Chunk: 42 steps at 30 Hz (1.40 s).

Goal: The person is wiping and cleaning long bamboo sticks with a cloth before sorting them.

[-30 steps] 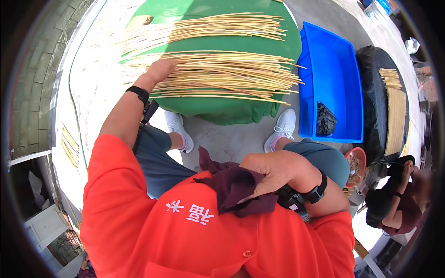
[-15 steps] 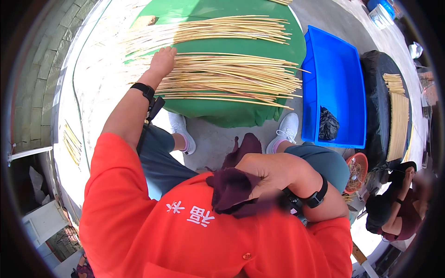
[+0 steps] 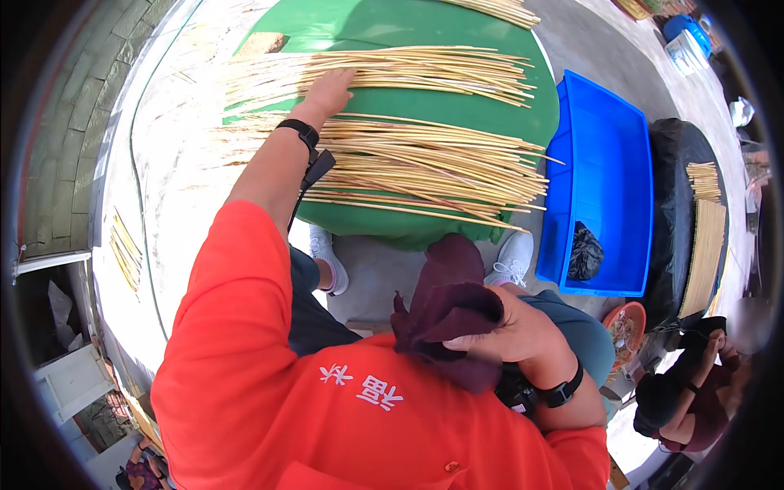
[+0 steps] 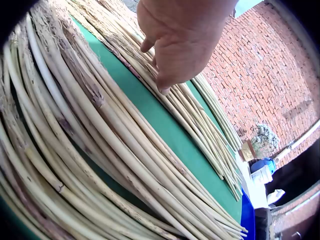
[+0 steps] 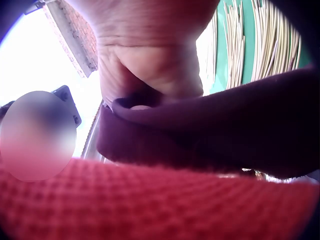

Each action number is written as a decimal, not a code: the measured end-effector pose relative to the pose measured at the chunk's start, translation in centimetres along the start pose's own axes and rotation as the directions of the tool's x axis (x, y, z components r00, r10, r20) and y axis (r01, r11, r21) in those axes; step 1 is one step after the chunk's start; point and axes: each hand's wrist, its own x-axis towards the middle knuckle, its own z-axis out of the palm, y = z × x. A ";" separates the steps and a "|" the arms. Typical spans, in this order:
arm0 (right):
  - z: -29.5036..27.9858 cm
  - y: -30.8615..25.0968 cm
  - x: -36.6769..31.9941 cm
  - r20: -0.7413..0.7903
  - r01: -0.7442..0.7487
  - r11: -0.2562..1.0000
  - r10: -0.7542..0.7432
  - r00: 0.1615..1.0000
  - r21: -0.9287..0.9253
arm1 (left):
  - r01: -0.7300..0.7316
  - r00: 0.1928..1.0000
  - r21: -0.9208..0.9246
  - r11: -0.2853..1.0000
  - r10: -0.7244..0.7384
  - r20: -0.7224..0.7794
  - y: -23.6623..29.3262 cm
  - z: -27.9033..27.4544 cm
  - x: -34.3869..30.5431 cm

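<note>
My left hand (image 3: pixel 331 91) is over the far bundle of long pale stalks (image 3: pixel 441 69). In the left wrist view that hand (image 4: pixel 182 45) has its fingers bent down at the stalks (image 4: pixel 192 117), with none seen gripped; whether the fingertips touch them is unclear. A wider, looser bundle (image 3: pixel 433 155) lies nearer my body on the green cloth (image 3: pixel 408 104), beneath my left forearm. My right hand (image 3: pixel 523 327) grips a dark purple cloth (image 3: pixel 449 306) in front of the red shirt. In the right wrist view the cloth (image 5: pixel 210 125) hangs from the hand (image 5: pixel 150 55), its folds hiding most fingers.
A blue bin (image 3: pixel 604 171) with a black plastic bag (image 3: pixel 585 251) inside stands right of the green cloth. Beyond it, cut stalks (image 3: pixel 704 253) lie on a black cover. An orange basket (image 3: pixel 625 331) sits below the bin. Another person (image 3: pixel 686 388) is at the lower right.
My left hand has moved from the near bundle to the far one, away from my body. The purple cloth has shifted and spread upward in my right hand.
</note>
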 end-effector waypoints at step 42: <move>0.1 0.4 2.2 0.029 0.086 0.992 -0.089 0.996 0.095 | -0.059 0.976 0.174 0.983 0.093 -0.199 1.2 1.6 1.3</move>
